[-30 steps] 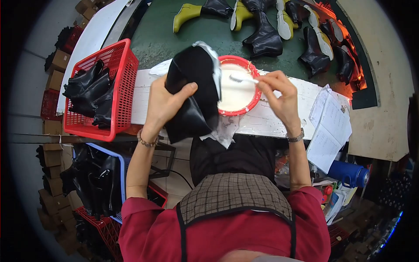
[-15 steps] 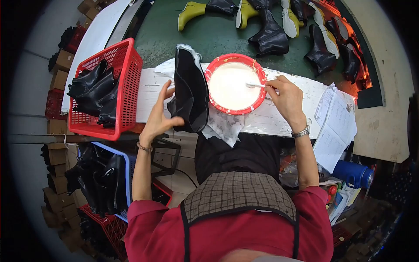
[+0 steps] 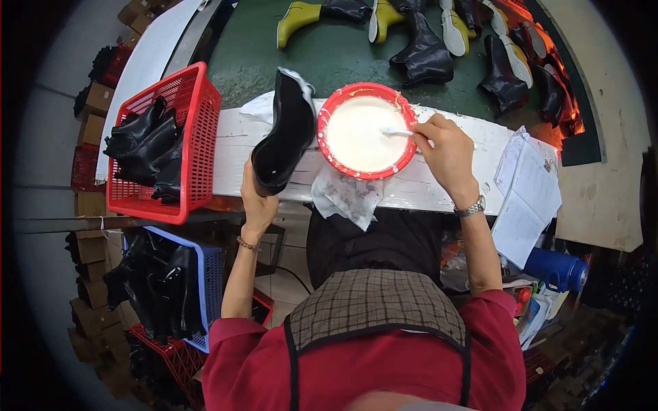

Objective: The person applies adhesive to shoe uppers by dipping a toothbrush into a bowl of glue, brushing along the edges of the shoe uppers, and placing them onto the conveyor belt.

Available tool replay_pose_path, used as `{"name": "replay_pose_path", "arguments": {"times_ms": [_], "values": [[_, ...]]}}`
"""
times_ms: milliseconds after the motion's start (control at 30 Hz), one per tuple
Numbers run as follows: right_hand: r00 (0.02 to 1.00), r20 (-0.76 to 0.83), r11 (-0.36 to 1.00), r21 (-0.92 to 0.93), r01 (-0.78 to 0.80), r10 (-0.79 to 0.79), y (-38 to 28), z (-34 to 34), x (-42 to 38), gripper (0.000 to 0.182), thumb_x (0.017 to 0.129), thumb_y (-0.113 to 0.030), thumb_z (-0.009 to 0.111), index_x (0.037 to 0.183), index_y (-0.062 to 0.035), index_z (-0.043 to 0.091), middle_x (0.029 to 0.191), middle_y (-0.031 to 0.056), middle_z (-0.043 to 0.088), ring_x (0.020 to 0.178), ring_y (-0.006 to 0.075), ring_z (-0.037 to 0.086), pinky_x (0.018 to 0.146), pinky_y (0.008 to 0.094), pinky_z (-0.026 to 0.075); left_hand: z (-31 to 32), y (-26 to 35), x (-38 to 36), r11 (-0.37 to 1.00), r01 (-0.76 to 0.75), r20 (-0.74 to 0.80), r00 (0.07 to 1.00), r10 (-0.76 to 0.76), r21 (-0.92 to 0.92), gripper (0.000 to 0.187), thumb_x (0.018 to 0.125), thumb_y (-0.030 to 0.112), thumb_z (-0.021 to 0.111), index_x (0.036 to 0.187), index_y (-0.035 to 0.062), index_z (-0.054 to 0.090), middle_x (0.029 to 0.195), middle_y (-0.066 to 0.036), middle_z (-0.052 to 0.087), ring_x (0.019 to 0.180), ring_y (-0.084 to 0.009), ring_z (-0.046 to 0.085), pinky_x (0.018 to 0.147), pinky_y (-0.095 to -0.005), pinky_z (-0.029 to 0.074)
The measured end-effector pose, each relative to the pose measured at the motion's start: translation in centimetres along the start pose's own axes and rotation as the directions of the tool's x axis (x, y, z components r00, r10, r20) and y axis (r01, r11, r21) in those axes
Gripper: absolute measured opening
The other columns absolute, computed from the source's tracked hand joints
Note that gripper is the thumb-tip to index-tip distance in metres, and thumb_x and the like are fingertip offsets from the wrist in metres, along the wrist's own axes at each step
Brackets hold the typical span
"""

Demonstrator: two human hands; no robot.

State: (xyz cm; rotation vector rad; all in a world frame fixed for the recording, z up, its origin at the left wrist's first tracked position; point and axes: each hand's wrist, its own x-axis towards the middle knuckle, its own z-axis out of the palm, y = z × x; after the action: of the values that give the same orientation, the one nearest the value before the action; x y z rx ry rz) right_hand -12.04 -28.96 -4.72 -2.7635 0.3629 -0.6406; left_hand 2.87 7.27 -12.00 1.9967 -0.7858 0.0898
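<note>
In my left hand (image 3: 258,209) is a black boot upper (image 3: 282,133), its fingers closed around the near end, partly hidden behind it. The far edge of the boot upper has a white coating or strip, and the piece leans upward over the white bench. My right hand (image 3: 449,154) pinches the handle of a small brush (image 3: 400,132), whose white tip lies at the surface of the creamy white liquid in a red-rimmed tub (image 3: 410,156). Under the tub's near side, a stained white cloth (image 3: 347,197) hangs over the bench edge.
A red basket (image 3: 203,123) of black boots stands left on the bench (image 3: 233,161); a blue crate (image 3: 212,288) of boots sits below. Black and yellow boots (image 3: 298,22) lie on the green conveyor belt (image 3: 253,51). Papers (image 3: 524,198) and a blue flask (image 3: 556,269) are right.
My left hand has moved down and closed around the near end of the boot upper, which has turned and shifted left. The right hand and brush have barely moved.
</note>
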Motion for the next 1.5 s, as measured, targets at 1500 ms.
{"name": "replay_pose_path", "arguments": {"times_ms": [1500], "values": [[0.997,0.007,0.641,0.766,0.046,-0.081,-4.7,-4.4,-1.3,0.02,0.083,0.0,0.082,0.102,-0.002,0.08,0.094,0.0046,0.069,0.079,0.0103,0.065,0.066,0.0218,0.05,3.1,11.0,6.8,0.912,-0.328,-0.054,0.935,0.351,0.247,0.068,0.082,0.006,0.075,0.145,-0.001,0.05,0.152,-0.026,0.051,0.143,-0.0482,0.044,0.118,-0.0503,0.038]]}}
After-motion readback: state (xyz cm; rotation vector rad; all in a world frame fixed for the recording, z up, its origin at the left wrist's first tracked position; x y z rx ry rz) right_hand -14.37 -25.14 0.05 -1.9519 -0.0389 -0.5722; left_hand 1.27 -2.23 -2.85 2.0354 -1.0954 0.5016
